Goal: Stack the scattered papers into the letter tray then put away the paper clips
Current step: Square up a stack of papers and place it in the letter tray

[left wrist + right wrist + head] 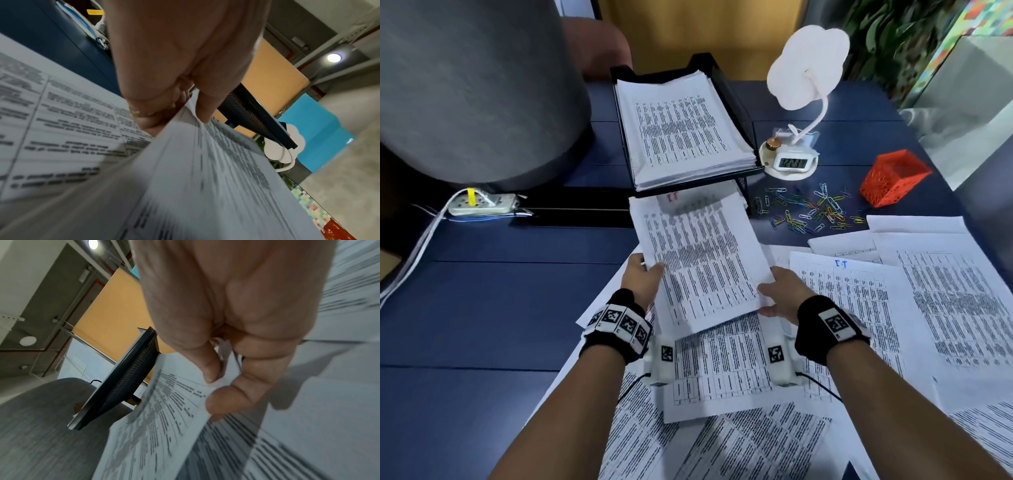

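Observation:
Both hands hold a small bundle of printed sheets (702, 260) above the desk, its far edge close to the front of the black letter tray (736, 99). My left hand (642, 277) pinches the bundle's left edge (197, 146), thumb on top. Along the right edge (164, 402), my right hand (782, 291) pinches it the same way. The tray holds a thick stack of papers (681, 130). More printed sheets (893, 301) lie scattered over the near and right desk. Coloured paper clips (811, 212) lie loose right of the tray, beside a tipped red mesh holder (893, 178).
A white cloud-shaped lamp (808, 65) with a small clock base (789, 162) stands right of the tray. A grey chair back (476, 85) rises at the far left, with a power strip (482, 204) and cables below it. Bare blue desk (482, 308) lies to the left.

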Motion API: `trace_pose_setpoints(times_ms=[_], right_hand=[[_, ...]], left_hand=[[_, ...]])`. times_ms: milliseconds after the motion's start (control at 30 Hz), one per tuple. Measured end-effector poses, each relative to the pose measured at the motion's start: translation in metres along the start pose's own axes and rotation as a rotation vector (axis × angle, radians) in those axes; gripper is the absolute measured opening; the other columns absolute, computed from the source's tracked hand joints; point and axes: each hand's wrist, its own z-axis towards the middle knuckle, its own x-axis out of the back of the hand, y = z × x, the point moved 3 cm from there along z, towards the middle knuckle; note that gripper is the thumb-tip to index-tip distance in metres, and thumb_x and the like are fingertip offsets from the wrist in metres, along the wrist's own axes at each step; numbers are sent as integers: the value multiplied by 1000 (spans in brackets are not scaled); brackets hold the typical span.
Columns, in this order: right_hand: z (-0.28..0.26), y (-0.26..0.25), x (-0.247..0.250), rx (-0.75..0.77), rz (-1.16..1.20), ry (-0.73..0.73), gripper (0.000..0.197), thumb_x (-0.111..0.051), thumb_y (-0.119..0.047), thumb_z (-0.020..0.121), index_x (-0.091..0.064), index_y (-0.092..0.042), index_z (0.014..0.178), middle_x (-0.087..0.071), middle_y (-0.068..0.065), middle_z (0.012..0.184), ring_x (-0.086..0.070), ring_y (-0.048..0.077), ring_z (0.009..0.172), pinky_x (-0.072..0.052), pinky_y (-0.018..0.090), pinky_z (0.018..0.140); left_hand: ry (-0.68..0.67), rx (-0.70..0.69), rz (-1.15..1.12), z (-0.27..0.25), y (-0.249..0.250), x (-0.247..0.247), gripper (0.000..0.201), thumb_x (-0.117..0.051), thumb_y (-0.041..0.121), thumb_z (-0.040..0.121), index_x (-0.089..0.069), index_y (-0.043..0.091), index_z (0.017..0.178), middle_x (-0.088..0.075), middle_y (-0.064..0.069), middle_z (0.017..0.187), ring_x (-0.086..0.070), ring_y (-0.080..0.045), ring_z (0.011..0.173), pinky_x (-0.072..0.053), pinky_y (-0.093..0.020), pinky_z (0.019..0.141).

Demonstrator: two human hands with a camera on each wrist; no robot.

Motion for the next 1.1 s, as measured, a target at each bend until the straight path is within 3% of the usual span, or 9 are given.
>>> trace_pose_setpoints(times_ms=[200, 300, 400, 500, 567, 667, 733, 833, 1100], right_hand=[[12, -36, -14, 95, -11, -78, 21, -52, 3, 92, -53, -1, 112, -57, 18, 121, -60, 33, 91, -59, 32, 55], [16, -51, -23, 128, 49, -79, 18, -49, 3, 93, -51, 1, 111, -56, 20, 119, -62, 27, 67, -50, 20, 41], [35, -64, -32, 169, 107, -45, 32, -44, 7, 93, -49, 6, 124, -53, 28, 126, -62, 24, 71, -58, 28, 62], [47, -78, -36, 120, 225, 9, 24, -42, -12, 100, -58, -3, 115, -55, 21, 130, -58, 30, 111, -52, 29, 91], [45, -91, -40, 296, -329, 133, 47, -34, -40, 101, -65, -6, 107, -61, 8, 124, -40, 21, 134, -37, 26, 105], [65, -108, -47, 227, 113, -7, 13, -45, -13, 99, -57, -10, 102, -58, 15, 105, -59, 30, 109, -53, 26, 77], [75, -113, -53, 236, 192, 98, 20, -45, 4, 93, -51, -10, 106, -54, 18, 99, -61, 27, 73, -54, 24, 52], [84, -119, -56, 227, 79, 150, 27, -50, 3, 92, -54, -3, 118, -56, 18, 92, -60, 24, 58, -48, 23, 40], [108, -125, -59, 301, -172, 216, 35, -62, 1, 83, -61, 0, 118, -67, 18, 110, -63, 23, 89, -55, 39, 87]], left_hand=[[-88, -5, 46, 1, 2, 1, 34, -70, 19, 82, -48, 19, 108, -67, -8, 106, -66, -28, 93, -55, -49, 86], [-72, -36, 51, 2, 8, 5, 36, -70, 12, 84, -47, 17, 111, -66, -9, 110, -66, -27, 92, -55, -46, 85], [-60, -78, 87, 11, 14, 10, 59, -70, 9, 83, -38, 10, 132, -61, -11, 117, -65, -24, 87, -56, -43, 83], [-53, -131, 188, 18, 18, 14, 80, -75, 12, 79, -26, 13, 143, -53, -7, 125, -58, -22, 99, -50, -34, 85], [-83, -119, 308, 23, 16, 13, 93, -79, 16, 75, -20, 15, 147, -45, -8, 138, -52, -28, 116, -48, -38, 95], [-162, -106, 595, 24, 10, 8, 106, -84, 29, 68, -16, 16, 149, -35, -11, 149, -40, -32, 132, -41, -47, 105], [-233, -129, 835, 23, 6, 2, 113, -83, 41, 65, -14, 15, 150, -27, -10, 153, -29, -31, 138, -34, -50, 110], [-286, -154, 1031, 21, 4, -4, 116, -82, 48, 63, -12, 18, 151, -12, -7, 158, -15, -30, 143, -26, -59, 110], [-277, -135, 1047, 24, 1, -6, 114, -81, 48, 64, -12, 20, 151, -5, -5, 159, -11, -30, 145, -22, -60, 109]])
